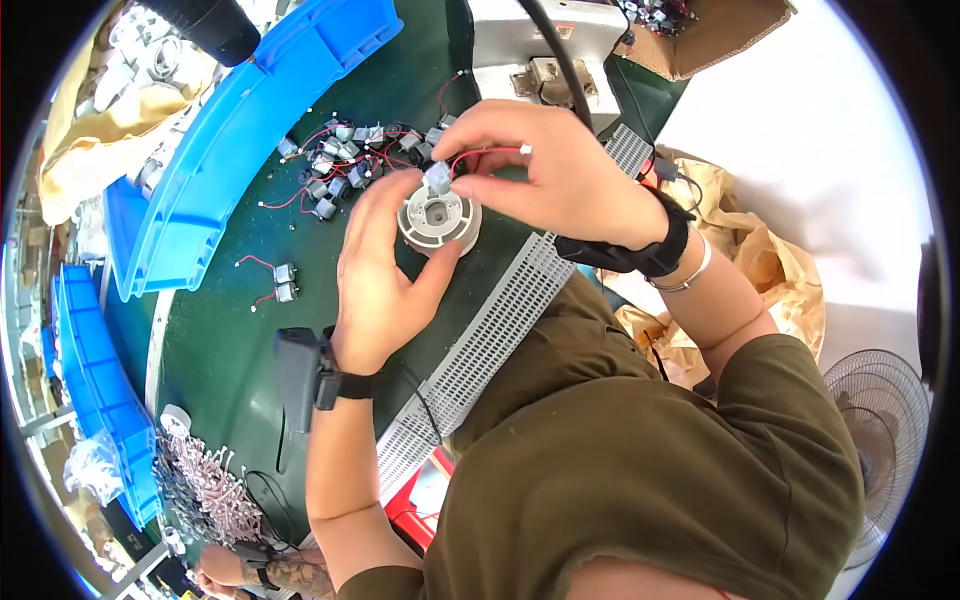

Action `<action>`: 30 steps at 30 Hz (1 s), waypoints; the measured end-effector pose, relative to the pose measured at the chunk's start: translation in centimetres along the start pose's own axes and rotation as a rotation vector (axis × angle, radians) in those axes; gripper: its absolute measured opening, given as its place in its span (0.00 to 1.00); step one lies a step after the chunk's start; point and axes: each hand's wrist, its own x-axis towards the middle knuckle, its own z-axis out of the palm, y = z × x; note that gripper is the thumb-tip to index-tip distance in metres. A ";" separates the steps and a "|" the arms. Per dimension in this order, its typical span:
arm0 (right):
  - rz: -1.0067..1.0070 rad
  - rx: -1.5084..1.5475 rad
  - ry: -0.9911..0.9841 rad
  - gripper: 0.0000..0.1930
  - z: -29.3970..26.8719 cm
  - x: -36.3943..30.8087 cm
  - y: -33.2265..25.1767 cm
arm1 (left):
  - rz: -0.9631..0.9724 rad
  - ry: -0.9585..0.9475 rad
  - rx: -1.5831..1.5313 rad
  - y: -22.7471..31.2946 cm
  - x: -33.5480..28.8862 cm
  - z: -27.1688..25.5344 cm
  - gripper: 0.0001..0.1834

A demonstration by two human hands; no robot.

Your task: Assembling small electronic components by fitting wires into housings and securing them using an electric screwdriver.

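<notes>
A round pale-grey plastic housing (456, 229) with a hole at its centre sits at the table's near side. My left hand (375, 275) curves around it, thumb on the near rim and fingers on the far left side. Above the housing's far edge, my right hand (565, 180) pinches a small grey boxy part (438, 178), which looks like a small motor. Its red wire runs right to a white plug (525, 150). Whether the part touches the housing I cannot tell. Just beyond my left fingers lies a pile of similar wired parts (340, 160).
Two more wired parts (285, 282) lie on the green table (240, 370). Blue bins (215, 185) line the left. A white-grey machine (540, 70) stands at the back. A perforated strip (490, 330) runs along the near edge. Another person's hand (222, 568) is at lower left, near bundled pink wires (215, 490).
</notes>
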 end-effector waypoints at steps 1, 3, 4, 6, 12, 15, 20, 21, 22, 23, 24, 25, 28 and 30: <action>0.000 0.066 0.010 0.12 -0.1 0.1 0.1 | 0.033 0.044 0.009 0.1 0.2 -0.2 0.36; -0.014 0.137 -0.012 0.12 -0.6 0.4 0.5 | -0.011 0.050 0.139 1.3 0.7 0.1 0.35; -0.013 0.135 -0.014 0.12 -0.6 0.5 0.5 | -0.055 0.057 0.272 1.8 0.9 0.5 0.35; -0.043 0.123 -0.077 0.12 -0.6 0.7 0.6 | -0.091 0.064 0.280 1.4 1.0 0.9 0.37; -0.254 -0.115 -0.216 0.11 -0.3 1.2 0.7 | -0.078 -0.042 0.096 0.3 1.0 -0.5 0.39; -0.318 -0.199 -0.272 0.11 -0.2 1.7 1.2 | -0.143 -0.120 -0.037 -0.3 0.9 -0.3 0.40; -0.387 -0.382 -0.426 0.11 -0.4 2.8 0.4 | -0.049 -0.210 -0.101 -2.1 1.2 -0.9 0.37; -0.450 -0.402 -0.450 0.10 -0.7 3.0 0.6 | -0.050 -0.206 -0.103 -2.2 1.3 -1.1 0.37; -0.514 -0.423 -0.474 0.10 -0.8 3.2 0.6 | -0.047 -0.232 -0.103 -2.2 1.5 -1.3 0.37; -0.516 -0.426 -0.479 0.10 -0.8 3.5 0.4 | -0.044 -0.258 -0.103 -2.3 1.7 -1.6 0.37; -0.534 -0.556 -0.574 0.10 -1.0 3.6 -0.2 | -0.044 -0.254 -0.111 -2.3 1.9 -1.7 0.37; -0.552 -0.686 -0.669 0.10 -1.1 3.8 -0.6 | -0.016 -0.258 -0.082 -2.3 2.1 -1.8 0.37; -0.533 -0.600 -0.751 0.10 -1.4 4.8 -0.6 | 0.072 -0.218 -0.057 -2.1 2.1 -2.1 0.39; -0.598 -0.150 -0.434 0.09 -2.6 6.2 -1.4 | 0.026 -0.047 -0.032 -1.4 0.9 -2.2 0.42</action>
